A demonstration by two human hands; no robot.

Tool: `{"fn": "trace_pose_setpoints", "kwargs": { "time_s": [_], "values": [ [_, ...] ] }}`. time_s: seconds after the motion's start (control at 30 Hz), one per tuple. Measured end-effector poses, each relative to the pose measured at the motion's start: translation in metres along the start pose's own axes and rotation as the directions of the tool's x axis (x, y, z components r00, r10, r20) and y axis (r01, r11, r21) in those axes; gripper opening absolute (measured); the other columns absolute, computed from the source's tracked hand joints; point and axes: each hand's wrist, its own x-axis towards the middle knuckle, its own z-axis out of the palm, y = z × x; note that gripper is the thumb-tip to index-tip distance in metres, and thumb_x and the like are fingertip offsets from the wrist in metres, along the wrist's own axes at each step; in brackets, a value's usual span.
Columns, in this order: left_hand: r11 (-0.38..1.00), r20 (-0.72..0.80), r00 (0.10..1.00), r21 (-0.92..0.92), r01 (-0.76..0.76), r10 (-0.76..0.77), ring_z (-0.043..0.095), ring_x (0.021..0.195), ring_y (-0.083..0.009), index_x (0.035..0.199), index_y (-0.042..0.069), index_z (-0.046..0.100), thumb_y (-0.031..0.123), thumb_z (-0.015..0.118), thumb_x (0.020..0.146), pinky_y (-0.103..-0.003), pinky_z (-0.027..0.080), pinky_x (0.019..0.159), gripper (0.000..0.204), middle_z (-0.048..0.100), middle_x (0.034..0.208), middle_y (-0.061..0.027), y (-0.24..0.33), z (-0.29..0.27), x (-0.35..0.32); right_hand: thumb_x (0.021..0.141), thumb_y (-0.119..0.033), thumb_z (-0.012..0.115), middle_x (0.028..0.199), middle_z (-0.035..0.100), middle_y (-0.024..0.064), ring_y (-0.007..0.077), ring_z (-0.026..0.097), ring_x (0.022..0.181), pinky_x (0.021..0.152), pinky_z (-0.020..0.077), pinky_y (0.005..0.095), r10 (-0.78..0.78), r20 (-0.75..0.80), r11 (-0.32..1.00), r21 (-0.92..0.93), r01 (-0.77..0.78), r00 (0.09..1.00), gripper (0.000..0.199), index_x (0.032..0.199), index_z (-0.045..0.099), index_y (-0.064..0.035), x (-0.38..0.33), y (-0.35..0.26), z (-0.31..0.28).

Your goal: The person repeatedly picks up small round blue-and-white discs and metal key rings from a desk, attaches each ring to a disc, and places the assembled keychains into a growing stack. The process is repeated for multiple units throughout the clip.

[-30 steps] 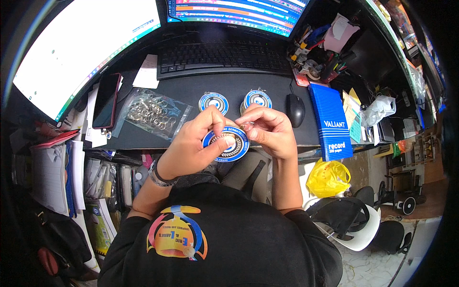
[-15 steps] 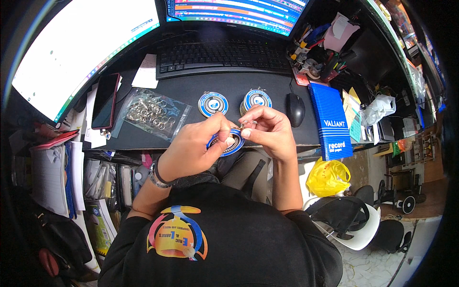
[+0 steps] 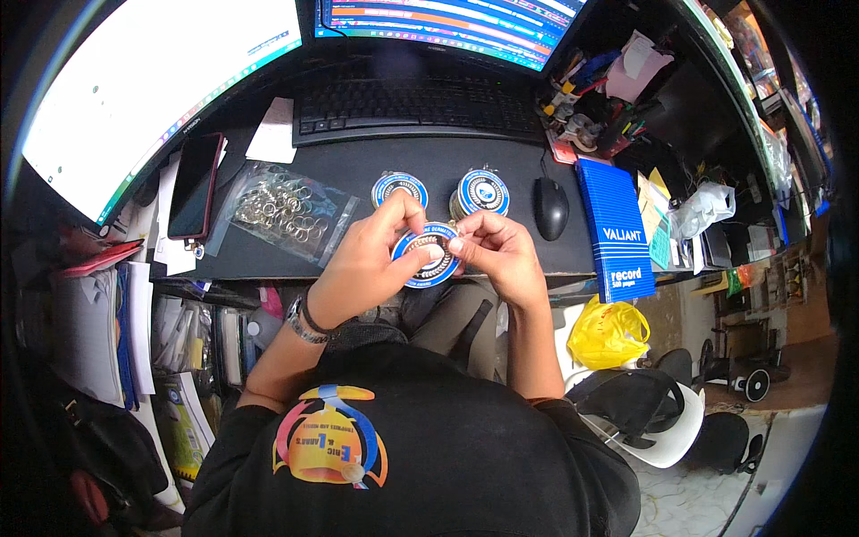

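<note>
Above the desk's front edge I hold a round medal with a blue rim and a laurel wreath pattern, its face turned up. My left hand is closed on its left side, thumb lying across the face. My right hand pinches the upper right edge between thumb and fingers; any metal ring there is mostly hidden. Just beyond my hands are two piles of similar medals, a left pile partly covered by my left fingers and a right pile. A clear plastic bag of metal split rings lies to the left.
A black keyboard sits at the back below two monitors. On the right are a mouse, a blue record book and a pen holder. A phone lies at left. A yellow bag stands below the desk's right side.
The medal has turned flatter, showing more of its face. My right hand has moved down from holding a metal ring above it to pinching the medal's edge.
</note>
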Motion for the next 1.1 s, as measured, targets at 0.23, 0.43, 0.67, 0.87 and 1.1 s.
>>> {"fn": "trace_pose_setpoints", "kwargs": {
  "time_s": [0.23,0.43,0.67,0.87,1.1],
  "values": [
    [0.994,-0.163,0.986,0.088,0.062,-0.047,0.057,0.08,-0.0038,0.118,0.003,0.05,0.009,0.071,0.088,-0.018,0.046,0.064,0.037,0.059,0.107,-0.0089,-0.009,-0.017,0.005,0.091,-0.01,0.067,0.076,0.067,0.0026,0.0074,0.058,0.057,0.048,0.0453,0.0214,-0.149,-0.361,0.977,-0.2,0.08,0.92,0.01,0.095,0.067,-0.0007,0.036,0.003,-0.061],
    [0.86,-0.347,0.938,0.481,0.169,0.009,0.063,0.083,-0.0182,0.112,0.0,0.059,0.014,0.065,0.091,-0.029,0.05,0.074,0.027,0.065,0.106,-0.0118,-0.025,-0.054,0.0,0.086,-0.014,0.072,0.072,0.067,0.004,0.0092,0.059,0.059,0.051,0.0448,0.0242,-0.255,-0.564,0.859,-0.505,-0.084,0.785,0.015,0.09,0.069,0.0003,0.057,0.013,-0.08],
    [0.696,-0.312,0.949,0.672,0.252,-0.042,0.063,0.104,-0.0343,0.111,-0.001,0.064,0.009,0.054,0.093,-0.039,0.048,0.092,0.023,0.066,0.11,-0.0191,-0.046,-0.101,-0.014,0.08,-0.016,0.072,0.094,0.062,0.0197,0.0358,0.059,0.09,0.08,0.0475,0.0443,-0.747,-0.253,0.135,-0.963,-0.232,0.614,0.02,0.094,0.068,-0.0021,0.061,0.019,-0.041],
    [0.674,-0.338,0.941,0.693,0.255,-0.009,0.066,0.101,-0.0347,0.109,0.0,0.066,0.008,0.051,0.095,-0.039,0.05,0.088,0.022,0.069,0.104,-0.0198,-0.059,-0.107,-0.01,0.076,-0.004,0.068,0.088,0.059,0.0165,0.0353,0.058,0.088,0.077,0.0498,0.0434,-0.628,0.227,0.383,-0.743,0.55,0.744,0.007,0.082,0.064,-0.0027,0.071,0.063,0.075],
    [0.664,-0.39,0.921,0.684,0.303,-0.018,0.069,0.092,-0.0337,0.108,0.002,0.067,0.011,0.052,0.095,-0.039,0.053,0.079,0.021,0.071,0.098,-0.0177,-0.06,-0.114,-0.007,0.08,-0.011,0.069,0.09,0.058,0.0156,0.0334,0.055,0.088,0.077,0.0479,0.0426,-0.52,0.282,0.322,-0.809,0.491,0.806,0.012,0.086,0.068,-0.0011,0.088,0.079,0.122]
  ]
}}
